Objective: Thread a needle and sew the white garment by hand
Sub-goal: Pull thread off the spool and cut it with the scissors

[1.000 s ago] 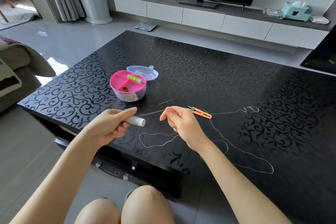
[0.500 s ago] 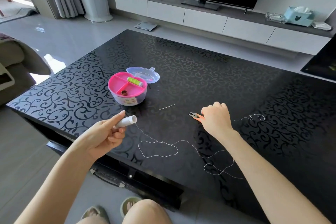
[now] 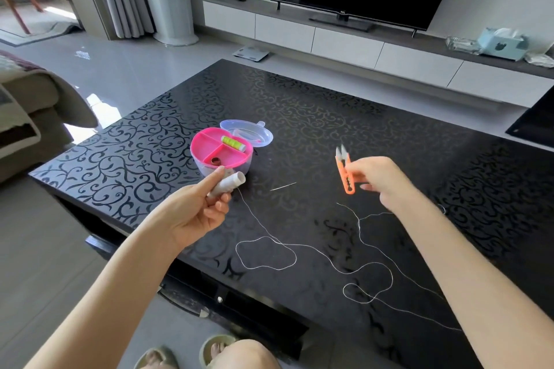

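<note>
My left hand grips a white thread spool above the table's near edge, just in front of the sewing box. White thread runs from the spool down onto the table and lies there in loose loops toward the right. My right hand holds orange thread snips lifted off the table, blades pointing up. A needle lies flat on the table between my hands. No white garment is in view.
A pink round sewing box holds a green spool, with its clear lid behind it, on the black patterned table. A TV cabinet stands across the floor, a sofa at the left. My knees and slippered feet are below the table's edge.
My right hand let go of the thread, reached right to the snips on the table and has lifted them. My left hand kept the spool, shifting slightly toward the box.
</note>
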Tool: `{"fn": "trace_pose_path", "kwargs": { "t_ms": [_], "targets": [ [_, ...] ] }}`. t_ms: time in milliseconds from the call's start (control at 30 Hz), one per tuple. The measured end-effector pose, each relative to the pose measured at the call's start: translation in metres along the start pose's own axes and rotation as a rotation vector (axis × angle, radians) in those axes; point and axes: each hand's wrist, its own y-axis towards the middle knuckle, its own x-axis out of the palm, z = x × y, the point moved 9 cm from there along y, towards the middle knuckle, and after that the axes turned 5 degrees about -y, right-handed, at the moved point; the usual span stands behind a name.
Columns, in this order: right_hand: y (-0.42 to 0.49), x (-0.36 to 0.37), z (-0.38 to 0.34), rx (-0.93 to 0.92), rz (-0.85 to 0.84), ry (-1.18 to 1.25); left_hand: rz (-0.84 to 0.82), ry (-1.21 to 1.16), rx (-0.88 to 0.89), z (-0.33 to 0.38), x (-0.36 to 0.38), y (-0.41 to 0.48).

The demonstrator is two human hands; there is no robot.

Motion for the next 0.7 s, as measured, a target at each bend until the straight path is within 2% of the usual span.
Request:
{"fn": "trace_pose_path", "kwargs": {
  "t_ms": [33, 67, 100, 167, 200, 267, 333, 567, 700],
  "targets": [
    [-0.001, 0.001, -0.006, 0.057, -0.098, 0.167, 0.006, 0.002, 0.004, 0.002, 0.002, 0.0],
    [0.002, 0.001, -0.009, 0.081, -0.145, 0.23, 0.014, 0.011, 0.009, 0.005, 0.005, 0.001],
    [0.008, -0.004, -0.01, 0.069, -0.115, 0.171, 0.023, 0.021, 0.014, 0.007, 0.007, 0.002],
    [0.012, -0.027, -0.021, -0.01, 0.151, -0.067, 0.027, 0.03, 0.025, 0.011, 0.012, 0.002],
    [0.009, -0.028, -0.03, -0.056, 0.193, -0.034, 0.02, 0.027, 0.03, 0.013, 0.015, 0.001],
    [-0.006, -0.008, -0.051, -0.127, 0.061, 0.258, 0.003, 0.031, 0.046, 0.016, 0.021, -0.001],
    [-0.032, 0.011, -0.068, -0.182, -0.065, 0.407, -0.006, 0.069, 0.069, 0.019, 0.024, -0.003],
    [-0.12, 0.109, -0.081, -0.325, -0.482, 0.359, -0.048, 0.226, 0.082, 0.013, 0.036, -0.012],
    [-0.129, 0.13, -0.081, -0.369, -0.445, 0.342, -0.067, 0.289, 0.076, 0.009, 0.033, -0.015]
  ]
}}
